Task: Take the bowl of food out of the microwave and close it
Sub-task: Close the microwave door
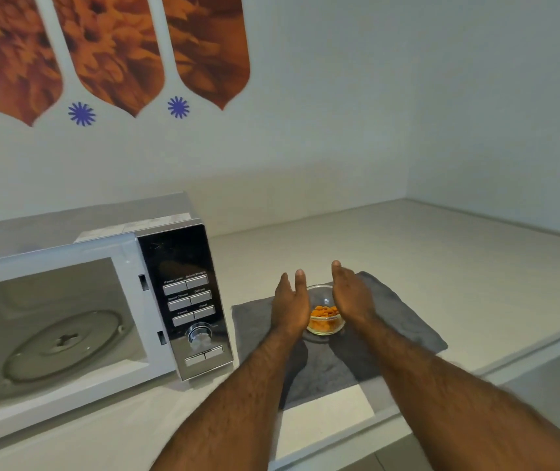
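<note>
A small clear glass bowl [326,323] holding orange food rests on a grey cloth [404,321] on the counter, to the right of the microwave. My left hand [289,302] and my right hand [351,294] hover on either side of the bowl, fingers extended and apart, not touching it. The white microwave [183,300] stands at the left with its door swung open. Its cavity shows a bare glass turntable [64,345]. The door itself is out of the frame.
The pale counter [424,253] runs back to a wall corner on the right. Its front edge [509,355] slants across the lower right. The microwave's black control panel with buttons and a dial [199,336] faces me.
</note>
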Available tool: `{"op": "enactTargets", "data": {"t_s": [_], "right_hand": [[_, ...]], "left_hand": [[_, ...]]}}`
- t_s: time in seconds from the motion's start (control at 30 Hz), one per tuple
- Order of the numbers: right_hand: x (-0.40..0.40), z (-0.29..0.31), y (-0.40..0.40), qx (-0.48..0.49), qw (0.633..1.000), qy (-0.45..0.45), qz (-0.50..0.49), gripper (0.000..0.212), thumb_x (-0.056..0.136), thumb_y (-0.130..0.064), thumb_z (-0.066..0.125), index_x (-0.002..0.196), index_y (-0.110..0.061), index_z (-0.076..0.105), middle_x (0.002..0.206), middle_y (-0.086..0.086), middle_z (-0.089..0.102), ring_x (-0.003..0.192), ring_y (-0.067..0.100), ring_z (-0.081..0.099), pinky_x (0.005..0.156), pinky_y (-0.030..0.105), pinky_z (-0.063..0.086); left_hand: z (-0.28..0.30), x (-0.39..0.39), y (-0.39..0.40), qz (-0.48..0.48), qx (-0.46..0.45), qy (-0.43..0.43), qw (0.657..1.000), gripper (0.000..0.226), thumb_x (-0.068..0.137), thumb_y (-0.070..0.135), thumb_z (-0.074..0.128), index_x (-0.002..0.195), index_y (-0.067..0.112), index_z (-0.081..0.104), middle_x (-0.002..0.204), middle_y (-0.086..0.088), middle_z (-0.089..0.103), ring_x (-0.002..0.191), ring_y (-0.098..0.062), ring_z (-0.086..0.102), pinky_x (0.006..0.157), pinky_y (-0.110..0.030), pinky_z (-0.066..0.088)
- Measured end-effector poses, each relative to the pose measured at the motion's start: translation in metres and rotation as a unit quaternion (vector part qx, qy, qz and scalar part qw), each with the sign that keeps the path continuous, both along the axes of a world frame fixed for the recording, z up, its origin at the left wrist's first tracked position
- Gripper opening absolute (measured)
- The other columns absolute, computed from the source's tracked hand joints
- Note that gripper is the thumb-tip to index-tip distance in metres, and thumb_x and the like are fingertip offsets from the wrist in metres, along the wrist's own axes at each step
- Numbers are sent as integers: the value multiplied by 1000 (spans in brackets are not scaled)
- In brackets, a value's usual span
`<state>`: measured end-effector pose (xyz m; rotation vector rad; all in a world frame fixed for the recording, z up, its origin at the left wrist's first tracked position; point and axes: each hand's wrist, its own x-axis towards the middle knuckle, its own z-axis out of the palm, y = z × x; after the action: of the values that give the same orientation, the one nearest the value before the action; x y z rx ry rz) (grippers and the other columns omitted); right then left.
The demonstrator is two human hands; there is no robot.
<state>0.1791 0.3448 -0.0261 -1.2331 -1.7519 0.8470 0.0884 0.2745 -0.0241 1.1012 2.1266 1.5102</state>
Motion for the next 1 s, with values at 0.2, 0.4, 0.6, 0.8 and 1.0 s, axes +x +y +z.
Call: {"op": "enactTargets", "data": {"t_s": [0.2, 0.4, 0.6, 0.8, 1.0], "right_hand": [[-21, 77, -40, 185, 982, 1, 30, 62, 98, -57, 24, 129, -17, 60, 134, 7, 63, 124, 26, 56, 105, 41, 41], [-48, 151, -90, 319, 943, 13, 93, 63, 95, -54, 27, 129, -12, 61, 130, 8, 65, 122, 24, 58, 106, 42, 43], [-93, 188, -136, 411, 904, -2, 113, 60, 96, -56, 33, 132, -14, 57, 135, 6, 61, 126, 23, 54, 110, 40, 33], [-135, 200, -173, 450, 880, -37, 148, 65, 93, -57, 31, 132, -11, 56, 135, 10, 61, 126, 27, 54, 110, 45, 34], [-164, 193, -189, 433, 878, -78, 186, 68, 93, -57, 32, 135, -9, 53, 138, 13, 58, 128, 30, 51, 112, 46, 32]], "left_hand": [[76, -7, -49, -23, 131, 220, 966, 59, 100, 50, 29, 146, 15, 37, 155, -5, 38, 142, -19, 33, 114, -32, 26], [150, -34, -115, 11, 191, 344, 919, 57, 100, 49, 32, 145, 15, 40, 153, -4, 40, 141, -16, 34, 113, -30, 25], [189, -88, -192, 123, 174, 428, 879, 57, 99, 47, 36, 143, 12, 44, 150, -7, 45, 139, -19, 37, 115, -33, 28], [207, -147, -274, 246, 104, 473, 840, 61, 98, 51, 33, 141, 10, 46, 147, -9, 48, 137, -22, 40, 114, -36, 30], [201, -187, -351, 335, 28, 488, 806, 66, 97, 55, 29, 139, 8, 48, 146, -12, 49, 137, -26, 41, 113, -38, 29]]}}
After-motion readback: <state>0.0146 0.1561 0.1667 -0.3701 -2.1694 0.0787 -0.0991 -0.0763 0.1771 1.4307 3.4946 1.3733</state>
